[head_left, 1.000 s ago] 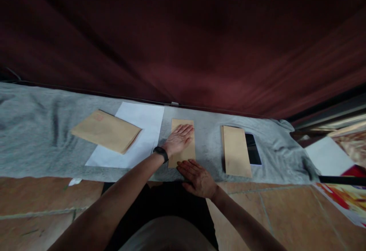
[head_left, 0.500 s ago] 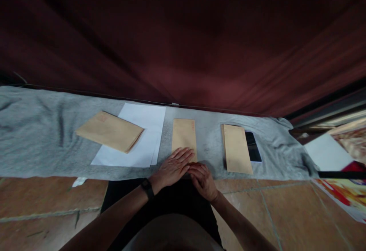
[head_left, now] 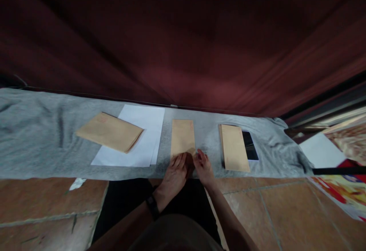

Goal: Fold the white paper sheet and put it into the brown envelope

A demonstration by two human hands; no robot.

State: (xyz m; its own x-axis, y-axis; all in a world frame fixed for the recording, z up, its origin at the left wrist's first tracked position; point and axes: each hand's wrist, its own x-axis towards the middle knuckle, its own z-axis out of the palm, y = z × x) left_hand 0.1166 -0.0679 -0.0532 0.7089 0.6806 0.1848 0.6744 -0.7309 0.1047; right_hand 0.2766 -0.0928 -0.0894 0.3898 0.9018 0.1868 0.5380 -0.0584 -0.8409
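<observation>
Two hands meet at the near end of the middle envelope (head_left: pixel 183 138), a tan one lying lengthwise on the gray cloth (head_left: pixel 42 136), its long sides running from six to twelve o'clock. The left hand (head_left: pixel 174 175) lies open and palm down, fingers stretched forward and close together, with the fingertips resting on the envelope's near edge at about six o'clock. Its forearm comes up from seven o'clock, and a black wristband (head_left: pixel 151 205) circles the wrist. The right hand (head_left: pixel 203 167) sits just beside the left one, at the envelope's near right corner, around five o'clock. It is turned partly on its side with the fingers bent toward that corner; whether it pinches the paper or only touches it cannot be told. The right forearm enters from five o'clock.

At nine o'clock from the middle envelope a left envelope (head_left: pixel 110 132) lies slanted on a white paper (head_left: pixel 143 121). At three o'clock a right envelope (head_left: pixel 234 147) overlaps a dark phone (head_left: pixel 250 146). A dark red curtain (head_left: pixel 183 45) hangs beyond the cloth at twelve o'clock, and a tiled floor (head_left: pixel 286 213) spreads below at six.
</observation>
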